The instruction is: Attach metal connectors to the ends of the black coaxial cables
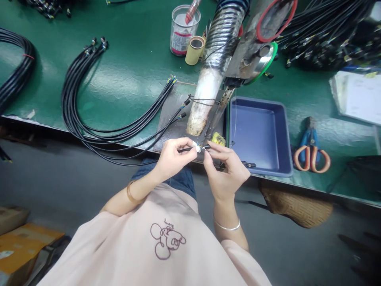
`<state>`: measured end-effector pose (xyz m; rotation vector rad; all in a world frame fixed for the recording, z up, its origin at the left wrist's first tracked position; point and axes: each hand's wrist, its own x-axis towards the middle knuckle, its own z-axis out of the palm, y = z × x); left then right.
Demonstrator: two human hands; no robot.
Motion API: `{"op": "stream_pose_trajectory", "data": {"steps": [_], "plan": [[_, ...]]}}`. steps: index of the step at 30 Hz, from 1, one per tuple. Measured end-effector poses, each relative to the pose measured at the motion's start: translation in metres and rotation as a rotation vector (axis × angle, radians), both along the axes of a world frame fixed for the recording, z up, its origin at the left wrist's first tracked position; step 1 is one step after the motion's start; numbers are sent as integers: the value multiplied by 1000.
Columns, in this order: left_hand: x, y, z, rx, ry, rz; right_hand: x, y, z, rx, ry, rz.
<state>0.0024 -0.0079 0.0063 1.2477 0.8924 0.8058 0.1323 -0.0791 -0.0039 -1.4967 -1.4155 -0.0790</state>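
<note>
My left hand (176,155) pinches a black cable (185,149) near its end, at the front edge of the bench. Something white wraps its fingertips. Thin coloured wires come out of the cable end towards my right hand (225,167). Between the right thumb and fingers sits a small black connector (206,147), partly hidden by them. Just behind the hands are the white nozzle end of a ducted hose (199,113) and a crumpled yellow piece (218,139). To the left lies a bundle of black cables (71,95), several with bare coloured wire ends.
A blue tray (284,139) stands right of my hands, with pliers (311,147) beyond it. At the back are a clear tub (184,31), a yellowish roll (195,50) and a metal arm (247,51). More cables (321,35) and papers (357,93) lie at right.
</note>
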Motion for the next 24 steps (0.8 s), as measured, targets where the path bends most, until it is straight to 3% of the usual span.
{"op": "stream_pose_trajectory", "data": {"steps": [17, 24], "plan": [[1, 2, -2, -1, -78, -9, -2, -6, 15, -34, -151, 41], [-5, 3, -5, 9, -53, -49, 0, -10, 13, -82, -217, 89]]}}
